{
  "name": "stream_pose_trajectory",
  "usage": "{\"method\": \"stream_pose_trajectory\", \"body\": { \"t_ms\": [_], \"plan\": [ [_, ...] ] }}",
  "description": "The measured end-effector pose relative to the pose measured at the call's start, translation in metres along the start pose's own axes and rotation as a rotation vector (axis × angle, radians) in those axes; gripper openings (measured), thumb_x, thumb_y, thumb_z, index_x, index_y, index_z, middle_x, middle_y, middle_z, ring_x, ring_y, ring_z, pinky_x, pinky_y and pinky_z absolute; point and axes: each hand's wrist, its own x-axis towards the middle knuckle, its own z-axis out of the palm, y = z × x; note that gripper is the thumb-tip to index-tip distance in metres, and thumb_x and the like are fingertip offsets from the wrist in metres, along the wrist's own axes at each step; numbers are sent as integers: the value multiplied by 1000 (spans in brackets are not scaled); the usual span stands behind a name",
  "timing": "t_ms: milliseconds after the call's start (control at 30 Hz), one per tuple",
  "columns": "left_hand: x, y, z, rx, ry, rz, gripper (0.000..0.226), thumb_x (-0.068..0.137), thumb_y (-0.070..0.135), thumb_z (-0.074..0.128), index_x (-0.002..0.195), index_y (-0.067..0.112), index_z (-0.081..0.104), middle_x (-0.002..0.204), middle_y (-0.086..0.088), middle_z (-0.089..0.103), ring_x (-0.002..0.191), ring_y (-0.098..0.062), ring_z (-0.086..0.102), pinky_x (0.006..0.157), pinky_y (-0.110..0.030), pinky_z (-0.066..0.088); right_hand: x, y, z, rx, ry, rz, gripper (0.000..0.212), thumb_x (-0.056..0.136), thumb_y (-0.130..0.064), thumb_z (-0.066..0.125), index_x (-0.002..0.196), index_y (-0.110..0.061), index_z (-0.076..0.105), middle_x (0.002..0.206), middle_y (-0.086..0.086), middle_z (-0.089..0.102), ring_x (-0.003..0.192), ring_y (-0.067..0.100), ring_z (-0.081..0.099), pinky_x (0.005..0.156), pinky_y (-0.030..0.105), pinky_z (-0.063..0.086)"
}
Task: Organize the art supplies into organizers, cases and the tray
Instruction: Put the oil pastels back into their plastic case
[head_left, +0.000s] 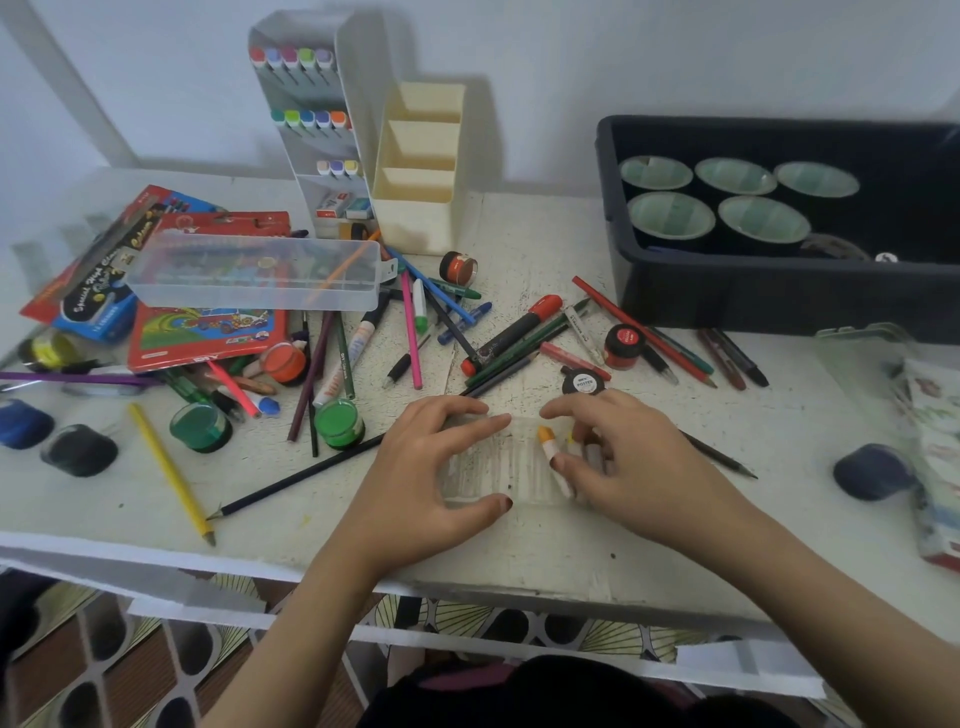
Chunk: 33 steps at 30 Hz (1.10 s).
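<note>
Head view: table, white, littered. Task item in hand: insert, a clear ribbed crayon holder lying near the table's front edge, centre. Judged thin, light and springy, slick enough to skate on the table; best steadied by its two long edges, not pressed in the middle. Left hand: half-closed, fingertips on the insert's far edge and thumb on its near edge, pinching its left end. Right hand: curled over the insert's right end, thumb and fingers holding a crayon with an orange tip, more pale sticks beside it; exact count cannot be told. Crayons judged light, waxy and brittle, best taken by the paper wrap. Containers: marker rack, back edge, three tiers of capped markers with small boxes below. Organizer, cream, stepped, just beside the rack, all three visible pockets bare. Clear case, left side, resting on red boxes; contents unclear. Black tray, back right corner, holds five cups, apparently empty. Loose pens, pencils and paint pots lie between case and tray, unsorted.
</note>
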Motion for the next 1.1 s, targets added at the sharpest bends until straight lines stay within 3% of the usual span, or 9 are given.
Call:
{"method": "stream_pose_trajectory", "body": {
  "t_ms": [167, 300, 467, 567, 733, 933, 1100],
  "plan": [
    [0, 0, 0, 1, 3, 2, 65, 68, 56, 60, 128, 32, 58, 124, 17, 47, 122, 0, 37, 101, -19, 26, -2, 1, -8, 7, -62, 11, 39, 89, -34, 58, 126, -41, 52, 101, -15, 44, 88, -1, 46, 75, 18, 43],
    [0, -1, 0, -1, 9, 8, 64, 68, 56, 61, 127, 31, 58, 124, 16, 48, 121, 0, 38, 101, -18, 26, -5, 0, -13, -36, -132, -37, 48, 88, -41, 58, 132, -50, 42, 107, -17, 41, 93, -1, 46, 78, 19, 44],
    [1, 0, 0, 0, 5, 9, 64, 69, 56, 60, 128, 31, 58, 124, 17, 47, 121, 0, 38, 100, -17, 26, -4, 3, -18, -61, -166, -18, 50, 84, -46, 62, 130, -45, 43, 112, -16, 41, 98, 0, 46, 82, 18, 44],
    [0, 0, 0, 1, 5, 9, 64, 69, 56, 61, 127, 31, 58, 124, 17, 48, 121, 0, 38, 100, -17, 26, -4, 2, -16, -36, -164, -8, 52, 82, -43, 65, 130, -41, 45, 110, -17, 41, 99, 1, 47, 85, 20, 44],
    [1, 0, 0, 1, 4, 8, 64, 69, 55, 61, 127, 31, 58, 125, 17, 47, 121, -1, 38, 101, -16, 25, -3, 4, -12, 29, -128, 28, 52, 81, -36, 69, 129, -35, 50, 106, -19, 42, 93, -4, 43, 78, 14, 36],
    [0, -1, 1, 43, -14, 10, 66, 70, 57, 57, 131, 33, 55, 128, 17, 44, 124, 0, 34, 103, -18, 22, -1, 4, -6, 22, -73, 59, 45, 79, -34, 71, 123, -26, 61, 106, -18, 43, 95, -1, 45, 82, 18, 40],
    [0, -1, 1, 23, -11, 6, 65, 70, 57, 58, 131, 35, 54, 127, 18, 45, 124, 1, 35, 102, -14, 21, -7, 5, -5, -20, -49, 39, 40, 83, -38, 66, 122, -32, 59, 109, -18, 43, 96, -3, 44, 81, 16, 41]
  ]
}}
